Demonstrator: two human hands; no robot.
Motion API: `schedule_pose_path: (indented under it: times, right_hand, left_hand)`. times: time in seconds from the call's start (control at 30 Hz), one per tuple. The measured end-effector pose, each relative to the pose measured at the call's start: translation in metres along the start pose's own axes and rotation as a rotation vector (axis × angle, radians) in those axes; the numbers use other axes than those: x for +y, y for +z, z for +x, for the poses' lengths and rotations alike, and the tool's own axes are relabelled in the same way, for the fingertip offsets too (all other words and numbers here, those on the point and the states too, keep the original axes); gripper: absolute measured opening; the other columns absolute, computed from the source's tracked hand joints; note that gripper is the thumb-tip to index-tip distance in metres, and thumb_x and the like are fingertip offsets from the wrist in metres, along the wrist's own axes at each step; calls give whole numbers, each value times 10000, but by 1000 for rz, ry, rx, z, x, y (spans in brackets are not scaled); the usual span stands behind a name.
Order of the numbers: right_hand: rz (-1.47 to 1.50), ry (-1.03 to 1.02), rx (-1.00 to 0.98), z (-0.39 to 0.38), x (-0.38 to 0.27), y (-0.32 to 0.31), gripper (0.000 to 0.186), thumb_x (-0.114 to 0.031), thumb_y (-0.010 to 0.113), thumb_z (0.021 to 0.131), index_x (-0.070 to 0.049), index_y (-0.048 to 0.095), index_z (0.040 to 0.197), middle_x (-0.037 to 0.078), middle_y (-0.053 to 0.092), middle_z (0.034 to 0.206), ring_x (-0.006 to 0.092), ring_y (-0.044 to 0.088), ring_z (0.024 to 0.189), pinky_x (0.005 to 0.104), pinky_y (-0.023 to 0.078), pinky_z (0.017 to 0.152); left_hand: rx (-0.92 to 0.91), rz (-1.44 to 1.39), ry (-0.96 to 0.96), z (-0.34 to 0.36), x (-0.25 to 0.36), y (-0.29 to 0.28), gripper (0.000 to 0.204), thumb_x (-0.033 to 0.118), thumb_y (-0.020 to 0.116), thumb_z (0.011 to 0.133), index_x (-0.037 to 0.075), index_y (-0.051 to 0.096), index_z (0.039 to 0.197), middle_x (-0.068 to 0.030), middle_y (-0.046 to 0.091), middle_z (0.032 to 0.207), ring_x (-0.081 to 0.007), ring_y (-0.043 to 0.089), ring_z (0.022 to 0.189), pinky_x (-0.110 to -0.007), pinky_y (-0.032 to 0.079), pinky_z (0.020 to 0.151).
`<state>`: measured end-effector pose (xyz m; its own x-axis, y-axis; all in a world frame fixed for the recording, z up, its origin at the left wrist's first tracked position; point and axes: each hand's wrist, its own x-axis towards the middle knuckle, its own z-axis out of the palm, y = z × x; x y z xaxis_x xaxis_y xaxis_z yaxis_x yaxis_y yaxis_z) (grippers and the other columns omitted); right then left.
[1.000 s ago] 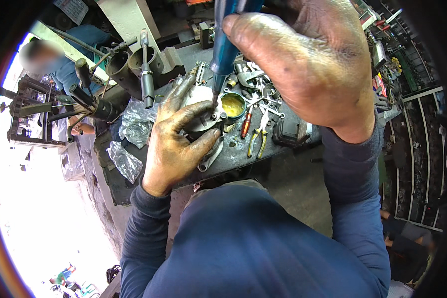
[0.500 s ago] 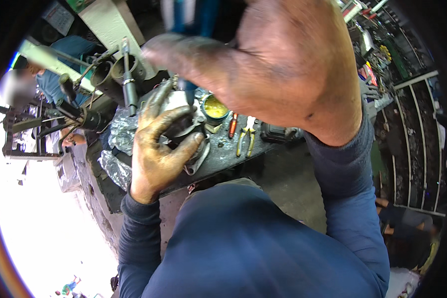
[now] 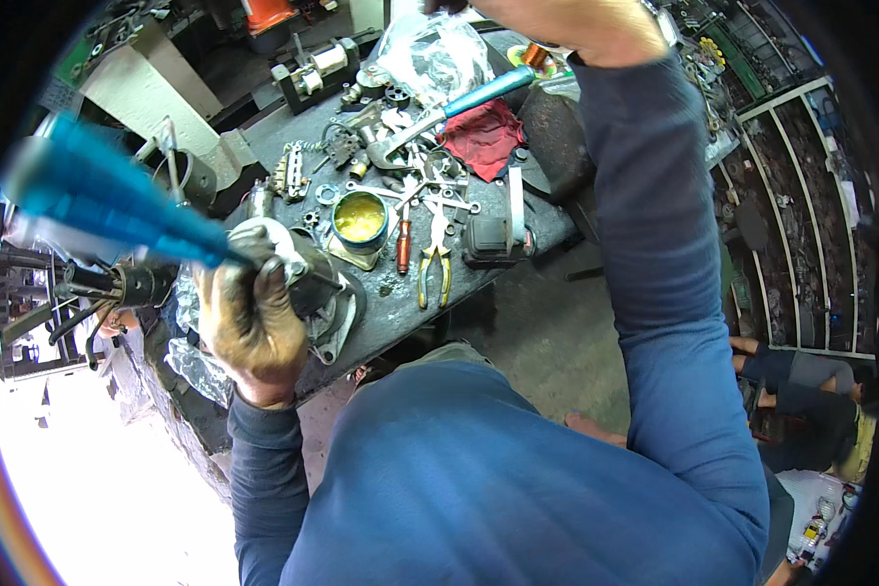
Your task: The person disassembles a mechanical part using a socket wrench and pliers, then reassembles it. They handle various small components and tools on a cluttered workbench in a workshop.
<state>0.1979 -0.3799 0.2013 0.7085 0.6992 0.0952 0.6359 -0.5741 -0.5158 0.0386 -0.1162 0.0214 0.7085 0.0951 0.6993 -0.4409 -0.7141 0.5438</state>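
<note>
My left hand is closed around the narrow end of a blue tapered tool. The tool's thick end points up to the left, close to the camera and smeared by motion, so its exact kind cannot be made out. Beside that hand a grey metal housing with a flanged base sits on the bench. My right hand is raised at the top edge, over the bench's far side. Its fingers are mostly cut off by the frame, with a dark shape near them.
On the dark bench are a tin of yellow grease, a red-handled screwdriver, yellow-handled pliers, a black box, a blue-handled hammer, a red cloth and several wrenches. Shelving stands right; people are lower right.
My right hand has moved off the blue tool, up to the top edge. The left hand, previously spread at the metal housing, now grips the tool, which has swung left. More bench shows.
</note>
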Motion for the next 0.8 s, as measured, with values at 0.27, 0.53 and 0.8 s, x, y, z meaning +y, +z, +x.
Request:
schedule_pose_path:
  times: [0.27,0.53,0.8]
  right_hand:
    - [-42,211,-421,36,232,108,393,-279,750,880,-92,766,1225,151,786,1120,300,732,1062,415,570,911]
    - [-526,42,-568,62,283,219,301,-127,650,869,27,757,1104,244,762,1135,386,734,1097,462,582,943]
    - [-600,64,-444,59,274,214,225,-128,635,894,-22,759,1048,199,782,1062,375,769,987,474,612,842]
  left_hand:
    - [-42,-90,-10,-6,2,4,195,181,584,1083,-1,638,1039,-130,677,1028,-284,661,1095,-557,372,1191]
    - [17,-45,9,-8,2,8,260,206,556,1102,-43,595,1040,-139,622,982,-341,649,1066,-555,452,1091]
    - [22,-61,-38,-11,3,7,261,212,561,1103,-39,617,1062,-167,644,1032,-326,644,1096,-518,477,1050]
